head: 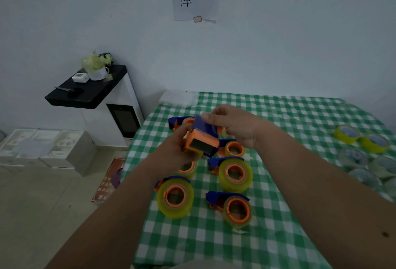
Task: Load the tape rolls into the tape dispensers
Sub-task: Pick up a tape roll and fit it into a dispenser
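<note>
Dispenser in hand: orange-and-blue plastic tape dispenser [202, 139], held above the middle of the green-and-white checked tabletop [285, 118]. Long axis tilted, blue handle end up and far, orange block end down and near, its dark opening facing the camera. Left hand [179, 146] grips the orange end from the left, fingers curled round it. Right hand [233, 125] pinches the blue upper part, thumb on its flat glossy face.

Below the hands, on the tabletop: several more dispensers lying flat. Loaded dispenser at near left [174, 198] carries a thick, translucent yellow roll round an orange hub; another loaded dispenser at centre right [234, 174] looks alike. Near-right dispenser [235, 208] shows a thinner roll.

Loose tape rolls [362, 140], yellowish and clear, clustered at the far right edge.
</note>
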